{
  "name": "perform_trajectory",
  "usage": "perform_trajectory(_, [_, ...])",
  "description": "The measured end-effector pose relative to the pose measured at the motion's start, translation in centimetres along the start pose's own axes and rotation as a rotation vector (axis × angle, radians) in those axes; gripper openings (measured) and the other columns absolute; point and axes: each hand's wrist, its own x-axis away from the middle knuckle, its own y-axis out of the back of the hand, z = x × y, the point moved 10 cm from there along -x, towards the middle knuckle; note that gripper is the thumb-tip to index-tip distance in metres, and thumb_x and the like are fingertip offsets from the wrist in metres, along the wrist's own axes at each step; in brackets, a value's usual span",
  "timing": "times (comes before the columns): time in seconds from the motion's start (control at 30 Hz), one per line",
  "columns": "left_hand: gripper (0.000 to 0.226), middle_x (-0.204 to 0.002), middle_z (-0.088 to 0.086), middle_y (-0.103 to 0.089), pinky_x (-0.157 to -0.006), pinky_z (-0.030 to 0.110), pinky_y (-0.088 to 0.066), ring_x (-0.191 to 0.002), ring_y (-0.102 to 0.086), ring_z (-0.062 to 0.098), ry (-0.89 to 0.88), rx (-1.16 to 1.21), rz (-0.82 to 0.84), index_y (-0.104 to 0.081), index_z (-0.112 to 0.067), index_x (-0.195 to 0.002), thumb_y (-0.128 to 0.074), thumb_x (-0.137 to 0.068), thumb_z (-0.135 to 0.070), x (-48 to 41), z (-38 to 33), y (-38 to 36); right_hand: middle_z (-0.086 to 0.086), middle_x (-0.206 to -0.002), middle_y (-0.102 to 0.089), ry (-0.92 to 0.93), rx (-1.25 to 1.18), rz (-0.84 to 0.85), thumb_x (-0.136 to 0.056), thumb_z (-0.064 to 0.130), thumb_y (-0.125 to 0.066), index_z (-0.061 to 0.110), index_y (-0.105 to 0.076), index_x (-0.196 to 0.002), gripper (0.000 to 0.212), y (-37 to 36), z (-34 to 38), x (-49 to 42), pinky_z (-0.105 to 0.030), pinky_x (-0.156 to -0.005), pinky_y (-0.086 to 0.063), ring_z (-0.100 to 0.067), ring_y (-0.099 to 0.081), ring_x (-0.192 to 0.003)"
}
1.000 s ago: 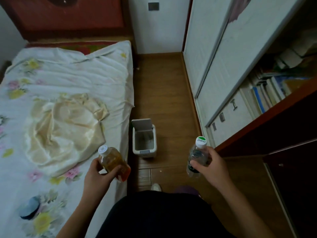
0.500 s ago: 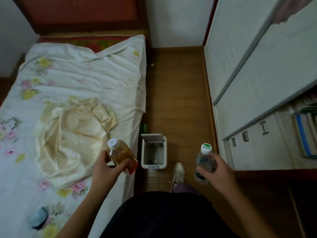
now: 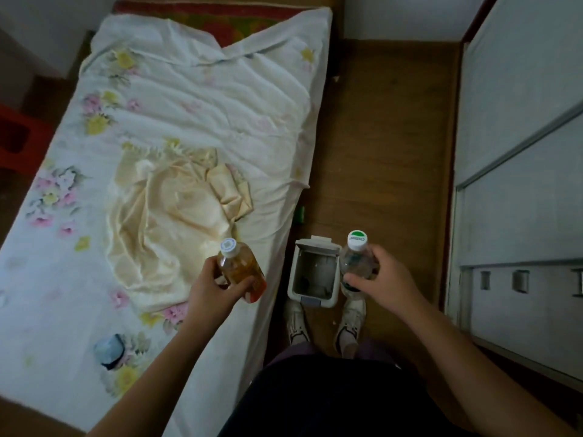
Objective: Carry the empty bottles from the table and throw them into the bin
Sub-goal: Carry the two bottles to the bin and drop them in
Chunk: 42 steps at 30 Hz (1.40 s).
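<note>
- Bed [image 3: 176, 115] on the far left, with a floral sheet and cream cloth bunched on it.
- Left hand [image 3: 214, 288] — forearm reaches forward over the mattress edge. Thumb and fingers are curled round the lower body of the amber bottle [image 3: 239, 266]. The bottle is tilted, white cap up, left of the bin.
- Bin [image 3: 292, 279] on the wood floor, lid flipped open, between the two hands.
- Right hand [image 3: 385, 279] — forearm angles in from the right. Fingers are wrapped round the clear bottle [image 3: 356, 260], cap up, overlapping the bin's right rim.
</note>
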Motion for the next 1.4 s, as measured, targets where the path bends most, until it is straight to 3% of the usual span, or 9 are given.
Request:
perform_trajectory(0.23, [0.069, -0.116, -0.014, -0.069, -0.091, 0.036, -0.06, -0.111, -0.064, 0.004, 0.026, -0.081, 0.264, -0.056, -0.034, -0.119, -0.082, -0.058, -0.054, -6.6, 4.4, -8.7, 0.013, -0.131, -0.057, -0.141, -0.043, 0.02, -0.076, 0.046, -0.08, 0.033, -0.043, -0.139, 0.075, -6.1, -4.9, -5.8, -0.031, -0.088, -0.049, -0.008, -0.054, -0.115])
perform_trajectory(0.4, [0.071, -0.114, -0.016, -0.068, -0.093, 0.037, -0.056, -0.108, -0.063, 0.006, -0.01, -0.187, 0.394, -0.056, -0.034, -0.122, -0.086, -0.062, -0.057, -12.1, 9.3, -18.0, 0.018, -0.118, -0.057, -0.19, -0.064, -0.023, -0.077, 0.041, -0.08, 0.031, -0.047, -0.127, 0.061, -11.4, -10.9, -11.1, -0.015, -0.071, -0.042, -0.002, -0.056, -0.106])
perform_trajectory(0.6, [0.059, -0.107, -0.017, -0.068, -0.092, 0.039, -0.057, -0.102, -0.066, 0.006, 0.021, -0.159, 0.415, -0.056, -0.037, -0.113, -0.085, -0.063, -0.049, -17.7, 16.1, -27.6, 0.008, -0.123, -0.059, -0.155, -0.089, -0.053, -0.075, 0.036, -0.082, 0.026, -0.052, -0.131, 0.065, -18.0, -18.0, -17.8, -0.027, -0.088, -0.051, -0.007, -0.055, -0.11])
perform_trajectory(0.73, [0.062, -0.112, -0.012, -0.069, -0.09, 0.03, -0.054, -0.103, -0.065, 0.005, 0.034, -0.134, 0.38, -0.056, -0.03, -0.121, -0.085, -0.069, -0.043, -18.4, 20.0, -31.5, 0.004, -0.119, -0.061, -0.171, -0.076, -0.066, -0.074, 0.033, -0.083, 0.025, -0.055, -0.121, 0.056, -20.9, -21.9, -21.0, -0.022, -0.079, -0.047, -0.011, -0.058, -0.108])
perform_trajectory(0.8, [0.062, -0.113, -0.013, -0.068, -0.091, 0.03, -0.053, -0.104, -0.064, 0.006, 0.067, -0.121, 0.357, -0.055, -0.031, -0.123, -0.084, -0.07, -0.045, -18.2, 21.7, -32.5, 0.005, -0.115, -0.062, -0.198, -0.077, -0.074, -0.074, 0.032, -0.083, 0.027, -0.055, -0.116, 0.05, -21.7, -23.4, -21.7, -0.019, -0.075, -0.044, -0.01, -0.059, -0.104])
perform_trajectory(0.97, [0.06, -0.111, -0.01, -0.068, -0.088, 0.03, -0.051, -0.102, -0.063, 0.009, 0.112, -0.179, 0.365, -0.057, -0.027, -0.122, -0.084, -0.071, -0.043, -17.5, 23.3, -32.8, 0.007, -0.115, -0.065, -0.298, -0.122, -0.084, -0.072, 0.038, -0.082, 0.026, -0.054, -0.125, 0.061, -22.4, -25.8, -21.0, -0.035, -0.088, -0.052, -0.013, -0.061, -0.106])
perform_trajectory(1.17, [0.029, -0.097, -0.012, -0.062, -0.072, 0.025, -0.051, -0.09, -0.063, 0.006, 0.114, -0.298, 0.342, -0.062, -0.027, -0.11, -0.069, -0.088, -0.045, -16.9, 23.2, -31.0, 0.014, -0.106, -0.059, -0.343, -0.121, -0.059, -0.083, 0.034, -0.076, 0.027, -0.057, -0.118, 0.041, -22.5, -26.5, -19.7, -0.03, -0.083, -0.049, -0.009, -0.058, -0.103])
perform_trajectory(1.3, [0.033, -0.104, -0.007, -0.067, -0.076, 0.028, -0.048, -0.095, -0.065, 0.012, 0.143, -0.355, 0.401, -0.065, -0.023, -0.119, -0.059, -0.094, -0.045, -16.3, 24.2, -31.0, 0.009, -0.112, -0.061, -0.357, -0.11, -0.008, -0.09, 0.038, -0.067, 0.022, -0.057, -0.127, 0.041, -22.9, -26.5, -19.1, -0.035, -0.09, -0.052, -0.011, -0.06, -0.106])
perform_trajectory(1.4, [0.036, -0.103, -0.004, -0.068, -0.077, 0.031, -0.05, -0.093, -0.065, 0.015, 0.17, -0.412, 0.486, -0.063, -0.024, -0.119, -0.052, -0.096, -0.05, -14.9, 25.1, -30.5, 0.008, -0.105, -0.063, -0.382, -0.092, 0.041, -0.094, 0.037, -0.062, 0.018, -0.061, -0.125, 0.036, -22.8, -26.7, -17.9, -0.025, -0.077, -0.049, -0.006, -0.06, -0.093])
